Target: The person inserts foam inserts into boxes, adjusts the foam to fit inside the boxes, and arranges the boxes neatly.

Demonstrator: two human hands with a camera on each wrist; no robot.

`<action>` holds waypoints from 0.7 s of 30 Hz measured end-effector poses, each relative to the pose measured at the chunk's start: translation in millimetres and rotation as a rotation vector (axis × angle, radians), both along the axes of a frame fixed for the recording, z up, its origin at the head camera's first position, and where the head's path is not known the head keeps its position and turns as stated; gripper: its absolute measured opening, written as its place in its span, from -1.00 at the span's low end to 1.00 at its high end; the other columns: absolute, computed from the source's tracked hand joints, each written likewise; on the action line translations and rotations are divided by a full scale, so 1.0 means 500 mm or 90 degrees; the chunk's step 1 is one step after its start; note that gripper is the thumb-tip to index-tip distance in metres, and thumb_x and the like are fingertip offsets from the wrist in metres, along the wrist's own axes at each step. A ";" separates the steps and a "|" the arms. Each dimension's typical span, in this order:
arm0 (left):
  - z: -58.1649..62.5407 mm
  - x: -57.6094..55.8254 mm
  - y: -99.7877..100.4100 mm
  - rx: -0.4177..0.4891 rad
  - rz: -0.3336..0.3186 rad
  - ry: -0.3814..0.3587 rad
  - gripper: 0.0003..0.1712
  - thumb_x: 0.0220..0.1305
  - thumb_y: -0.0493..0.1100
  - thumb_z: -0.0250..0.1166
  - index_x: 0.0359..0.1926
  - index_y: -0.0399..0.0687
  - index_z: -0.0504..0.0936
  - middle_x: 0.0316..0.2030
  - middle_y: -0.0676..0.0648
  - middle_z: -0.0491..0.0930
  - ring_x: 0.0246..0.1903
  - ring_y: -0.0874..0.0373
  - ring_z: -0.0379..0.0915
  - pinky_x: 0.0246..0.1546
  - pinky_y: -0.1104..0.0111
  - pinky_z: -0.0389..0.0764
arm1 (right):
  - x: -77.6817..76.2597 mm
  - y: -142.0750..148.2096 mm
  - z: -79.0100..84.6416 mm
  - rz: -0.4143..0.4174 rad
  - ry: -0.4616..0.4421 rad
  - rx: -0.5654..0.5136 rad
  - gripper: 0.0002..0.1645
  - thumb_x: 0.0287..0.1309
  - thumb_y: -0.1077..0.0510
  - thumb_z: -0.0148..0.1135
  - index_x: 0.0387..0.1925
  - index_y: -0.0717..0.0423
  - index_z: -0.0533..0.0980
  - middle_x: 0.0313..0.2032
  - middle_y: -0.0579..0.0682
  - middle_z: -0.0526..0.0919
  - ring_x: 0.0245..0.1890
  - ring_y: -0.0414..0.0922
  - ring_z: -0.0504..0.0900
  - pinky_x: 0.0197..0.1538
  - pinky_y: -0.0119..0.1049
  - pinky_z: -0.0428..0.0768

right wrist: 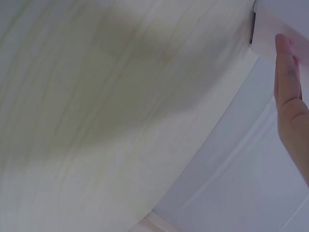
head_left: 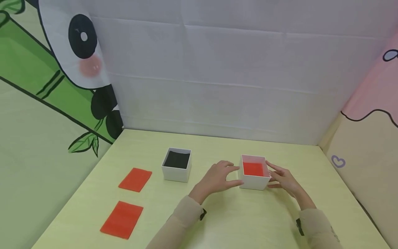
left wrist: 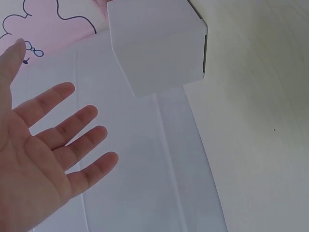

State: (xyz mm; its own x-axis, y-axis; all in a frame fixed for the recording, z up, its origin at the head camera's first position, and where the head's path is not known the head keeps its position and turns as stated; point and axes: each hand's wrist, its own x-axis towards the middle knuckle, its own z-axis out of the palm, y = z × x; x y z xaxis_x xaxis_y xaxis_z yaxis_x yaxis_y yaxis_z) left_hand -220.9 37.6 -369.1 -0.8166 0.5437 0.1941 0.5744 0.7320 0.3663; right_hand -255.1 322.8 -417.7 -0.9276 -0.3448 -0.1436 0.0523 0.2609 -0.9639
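Observation:
Between my two hands stands a small white open-topped box [head_left: 253, 182] with a red piece [head_left: 253, 169] lying inside it. My left hand [head_left: 217, 176] is at the box's left side, thumb and fingers spread; in the left wrist view a gap shows between the fingers and the white box [left wrist: 159, 58]. On the other side, my right hand [head_left: 284, 180] has its extended fingertips right at the box's right wall. The right wrist view shows its fairly straight fingers [right wrist: 288, 77] along the box's side. Neither hand is curled round anything.
A second white box [head_left: 175, 174] holding a black piece [head_left: 177, 159] stands left of my left hand. Two flat red squares [head_left: 135, 180] lie farther left, one nearer the front. A pale cloth wall [head_left: 217, 86] rises behind the yellow table [head_left: 236, 221], with printed cloth at both sides.

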 end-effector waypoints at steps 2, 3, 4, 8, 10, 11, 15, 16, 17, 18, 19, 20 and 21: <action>-0.001 0.004 -0.009 0.016 0.001 -0.008 -0.39 0.12 0.26 0.12 0.08 0.02 0.51 0.01 -0.01 0.45 0.03 0.14 0.30 0.02 0.27 0.30 | 0.000 0.000 0.000 0.000 0.001 -0.001 -0.35 0.28 0.20 -0.06 0.32 0.19 -0.03 0.09 0.48 0.26 -0.28 0.03 0.58 -0.19 0.04 0.48; 0.000 0.008 -0.013 0.023 0.003 -0.014 -0.40 0.12 0.25 0.12 0.09 0.02 0.50 0.01 -0.01 0.45 0.04 0.14 0.29 0.03 0.27 0.30 | 0.000 0.000 0.000 0.001 0.000 -0.003 -0.35 0.28 0.20 -0.05 0.32 0.19 -0.02 0.09 0.48 0.26 -0.28 0.02 0.58 -0.19 0.05 0.48; 0.000 0.010 -0.017 0.028 0.005 -0.020 -0.40 0.13 0.25 0.12 0.09 0.02 0.50 0.01 -0.01 0.44 0.04 0.14 0.29 0.03 0.27 0.30 | 0.001 0.000 0.000 0.001 0.000 -0.003 -0.35 0.28 0.20 -0.05 0.32 0.19 -0.02 0.09 0.48 0.26 -0.28 0.02 0.58 -0.19 0.05 0.48; 0.001 0.019 -0.030 0.046 0.014 -0.041 -0.40 0.14 0.24 0.12 0.11 0.01 0.48 0.03 -0.01 0.43 0.06 0.14 0.28 0.03 0.25 0.30 | 0.001 0.001 -0.001 0.000 0.000 0.003 -0.34 0.28 0.17 -0.04 0.32 0.18 -0.03 0.09 0.47 0.26 -0.29 -0.01 0.58 -0.19 0.04 0.48; 0.005 0.024 -0.036 0.058 0.019 -0.045 -0.40 0.14 0.23 0.12 0.11 0.01 0.48 0.03 -0.01 0.43 0.06 0.13 0.28 0.03 0.25 0.31 | 0.000 0.002 -0.001 -0.004 -0.001 0.004 -0.33 0.28 0.16 -0.03 0.32 0.18 -0.02 0.09 0.47 0.26 -0.29 -0.01 0.58 -0.19 0.03 0.48; 0.007 0.027 -0.038 0.065 0.022 -0.046 -0.40 0.14 0.23 0.13 0.11 0.01 0.48 0.02 -0.01 0.44 0.05 0.13 0.28 0.03 0.25 0.31 | 0.000 0.002 -0.002 -0.005 -0.001 0.005 -0.33 0.27 0.15 -0.03 0.32 0.18 -0.03 0.10 0.48 0.25 -0.29 -0.01 0.58 -0.19 0.03 0.48; 0.014 0.032 -0.048 0.094 0.022 -0.039 -0.42 0.14 0.20 0.15 0.10 0.00 0.49 0.00 -0.01 0.45 0.04 0.13 0.30 0.03 0.28 0.31 | -0.001 0.004 -0.001 -0.009 -0.003 0.006 -0.32 0.27 0.13 -0.02 0.32 0.18 -0.03 0.12 0.48 0.22 -0.28 -0.01 0.58 -0.19 0.01 0.49; 0.015 0.034 -0.051 0.101 0.022 -0.039 -0.43 0.14 0.19 0.16 0.09 -0.01 0.49 0.00 0.00 0.46 0.04 0.14 0.30 0.03 0.29 0.31 | -0.001 0.005 -0.001 -0.008 -0.003 0.006 -0.31 0.27 0.13 -0.02 0.32 0.18 -0.03 0.12 0.48 0.21 -0.28 -0.01 0.58 -0.19 0.02 0.49; 0.016 0.035 -0.054 0.107 0.022 -0.041 -0.43 0.14 0.19 0.16 0.09 -0.01 0.50 0.00 0.00 0.46 0.04 0.14 0.31 0.03 0.30 0.31 | -0.001 0.005 -0.001 -0.008 -0.003 0.005 -0.32 0.27 0.13 -0.02 0.32 0.18 -0.03 0.12 0.48 0.21 -0.28 -0.01 0.58 -0.19 0.02 0.49; 0.016 0.037 -0.057 0.113 0.022 -0.043 -0.43 0.14 0.18 0.16 0.09 -0.02 0.50 0.00 0.01 0.46 0.03 0.14 0.31 0.03 0.30 0.31 | -0.002 0.005 -0.001 -0.008 -0.003 0.005 -0.32 0.27 0.14 -0.02 0.32 0.18 -0.03 0.12 0.48 0.21 -0.28 -0.01 0.58 -0.20 0.02 0.49; 0.016 0.039 -0.060 0.120 0.022 -0.047 -0.44 0.14 0.18 0.16 0.09 -0.03 0.50 -0.01 0.01 0.46 0.03 0.14 0.32 0.03 0.30 0.31 | -0.002 0.004 -0.001 -0.008 -0.004 0.005 -0.33 0.27 0.14 -0.02 0.32 0.18 -0.03 0.12 0.48 0.22 -0.28 -0.02 0.58 -0.20 0.01 0.49; 0.017 0.041 -0.064 0.126 0.023 -0.053 -0.44 0.15 0.17 0.16 0.08 -0.04 0.50 -0.01 0.01 0.46 0.03 0.14 0.32 0.03 0.29 0.31 | -0.002 0.004 -0.001 -0.008 -0.005 0.003 -0.33 0.27 0.16 -0.03 0.32 0.18 -0.03 0.11 0.48 0.22 -0.29 -0.02 0.58 -0.20 0.02 0.49; 0.017 0.044 -0.068 0.129 0.027 -0.058 -0.45 0.15 0.16 0.16 0.08 -0.03 0.50 -0.01 0.01 0.46 0.03 0.14 0.32 0.03 0.28 0.31 | -0.002 0.004 -0.002 -0.007 -0.006 0.002 -0.34 0.28 0.17 -0.03 0.32 0.18 -0.03 0.11 0.48 0.23 -0.29 -0.02 0.58 -0.20 0.02 0.49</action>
